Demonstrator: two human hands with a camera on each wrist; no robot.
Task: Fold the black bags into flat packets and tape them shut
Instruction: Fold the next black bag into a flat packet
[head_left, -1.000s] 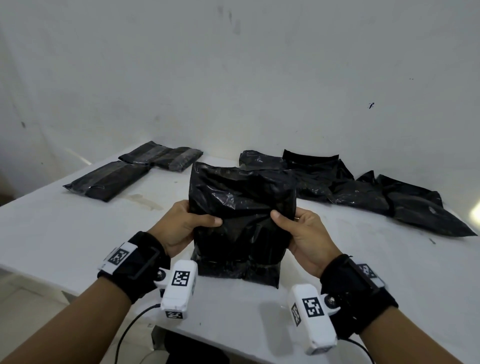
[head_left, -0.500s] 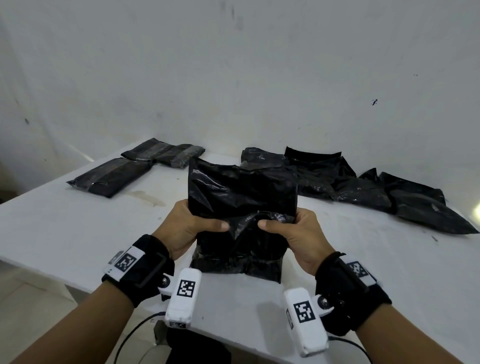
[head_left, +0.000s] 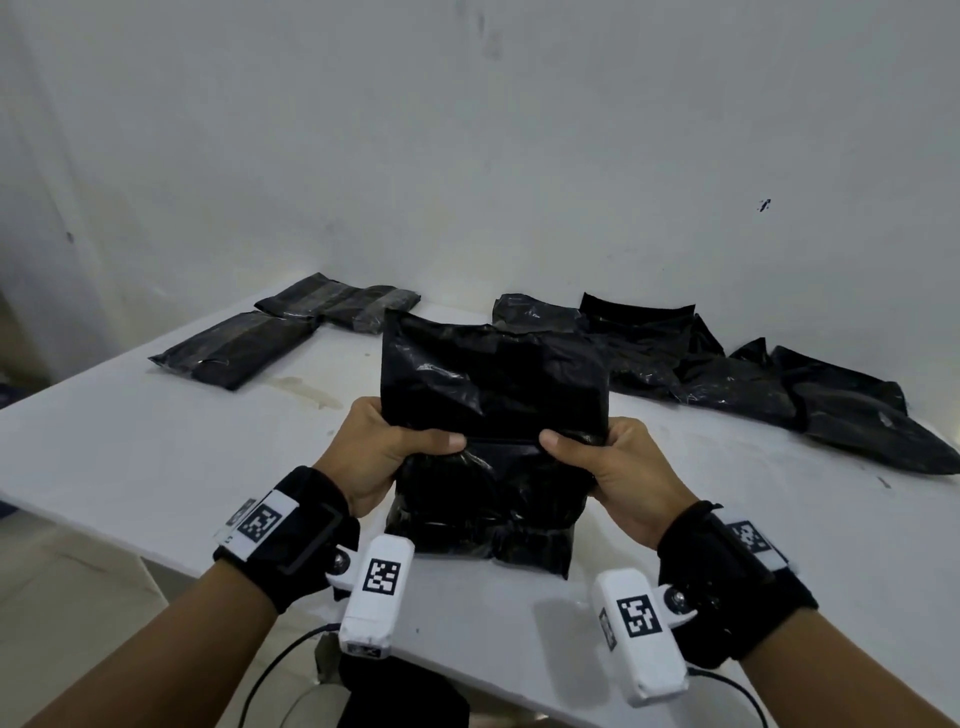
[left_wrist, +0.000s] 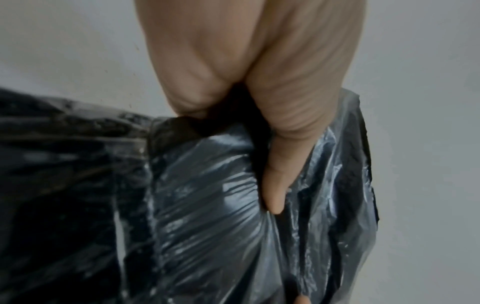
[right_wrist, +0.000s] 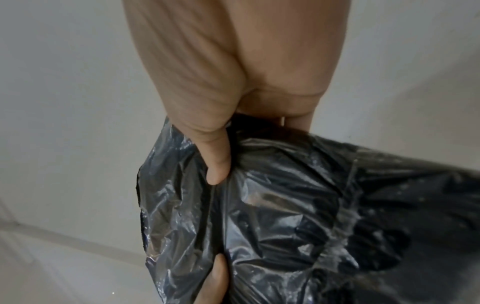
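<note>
I hold a crinkled black plastic bag (head_left: 493, 395) upright over the white table's near edge. My left hand (head_left: 387, 449) grips its left side and my right hand (head_left: 610, 457) grips its right side, thumbs pressed on the front across a horizontal crease. Its upper half stands above the thumbs and the lower half hangs below. In the left wrist view my left hand (left_wrist: 270, 170) pinches the bag (left_wrist: 205, 216). The right wrist view shows my right hand (right_wrist: 217, 164) pinching the bag (right_wrist: 298, 216). The fingers behind the bag are hidden.
Two flat taped packets (head_left: 234, 353) (head_left: 340, 304) lie at the back left of the white table (head_left: 130, 457). Several loose black bags (head_left: 753, 384) are spread along the back right by the white wall (head_left: 467, 156). Cables hang below the near edge.
Both thumbs have slid inward across the bag's front towards each other, and a horizontal crease has formed under them. The bag's top has bent slightly towards me.
</note>
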